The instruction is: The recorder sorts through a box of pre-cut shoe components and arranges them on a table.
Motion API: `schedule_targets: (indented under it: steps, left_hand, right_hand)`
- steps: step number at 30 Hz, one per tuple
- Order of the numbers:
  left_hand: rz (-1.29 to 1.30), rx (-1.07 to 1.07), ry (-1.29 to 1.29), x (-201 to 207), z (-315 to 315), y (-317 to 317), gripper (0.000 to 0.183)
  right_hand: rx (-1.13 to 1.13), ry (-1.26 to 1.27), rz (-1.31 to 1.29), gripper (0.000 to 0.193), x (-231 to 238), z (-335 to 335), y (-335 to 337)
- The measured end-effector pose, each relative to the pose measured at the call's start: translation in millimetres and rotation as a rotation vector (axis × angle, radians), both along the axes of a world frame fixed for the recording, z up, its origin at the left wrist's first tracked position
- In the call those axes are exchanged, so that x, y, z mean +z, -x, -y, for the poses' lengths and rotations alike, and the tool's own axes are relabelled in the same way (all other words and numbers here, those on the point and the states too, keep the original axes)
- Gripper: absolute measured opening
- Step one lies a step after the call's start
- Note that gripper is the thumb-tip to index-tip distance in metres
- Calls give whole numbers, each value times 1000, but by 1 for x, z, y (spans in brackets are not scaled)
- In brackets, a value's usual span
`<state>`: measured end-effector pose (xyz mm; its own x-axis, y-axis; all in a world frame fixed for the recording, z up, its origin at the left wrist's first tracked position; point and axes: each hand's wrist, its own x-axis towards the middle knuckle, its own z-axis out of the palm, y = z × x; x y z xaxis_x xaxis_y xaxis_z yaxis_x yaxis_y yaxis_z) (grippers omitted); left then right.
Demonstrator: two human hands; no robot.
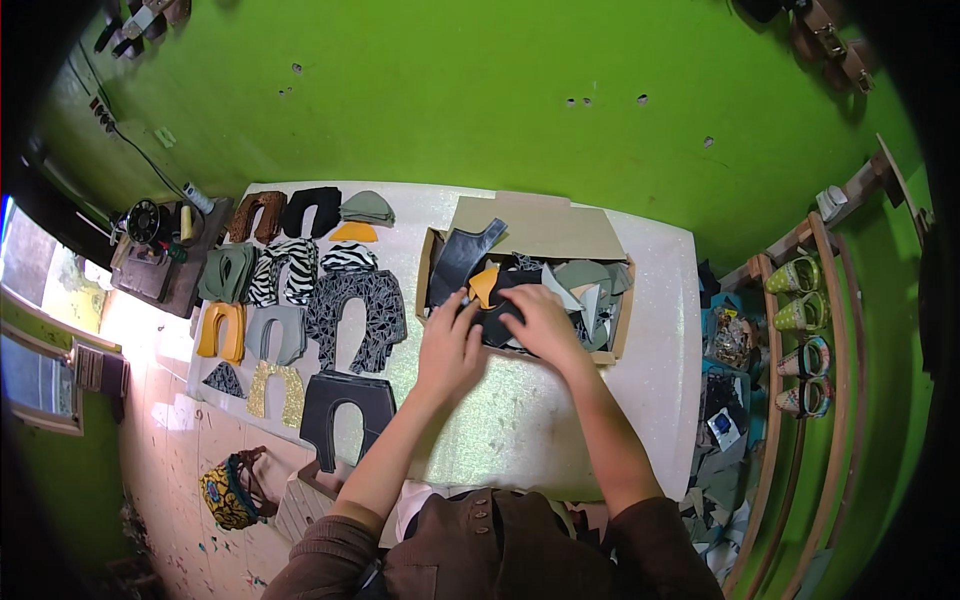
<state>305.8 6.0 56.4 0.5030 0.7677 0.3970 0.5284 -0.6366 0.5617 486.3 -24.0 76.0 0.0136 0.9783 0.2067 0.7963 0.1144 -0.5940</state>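
Note:
Both my hands are over a shallow cardboard box (622,330) filled with cut pieces of leather-like material. My left hand (450,338) is at the box's near left edge, fingers apart, touching black material beside a small yellow piece (484,287). My right hand (540,318) bends its fingers over a black piece (494,328), with the thumb at its near side; the fingertips are partly hidden against the dark material. A large dark piece (460,262) leans out at the box's left end. Grey-green and white scraps (590,290) fill the right end.
Left on the white table (655,400) lie stacks of U-shaped pieces, including zebra-striped ones (296,272), yellow ones (221,332) and a big black one (347,412). A sewing machine (150,225) stands far left. A wooden rack (775,400) with sandals (797,312) is at right.

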Motion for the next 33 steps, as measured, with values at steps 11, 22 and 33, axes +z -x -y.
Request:
schedule_targets:
  steps: [11,22,33]
  left_hand:
    - [191,104,90,4,-6,14,33]
    - [196,-200,277,36,-10,-26,38]
    - [648,-110,517,53,-34,-5,17]
  right_hand:
    - [78,66,82,32,-25,-17,1]
    - [-188,-147,-720,18,36,-4,-22]
    - [-97,-134,-818,18,47,53,-15]
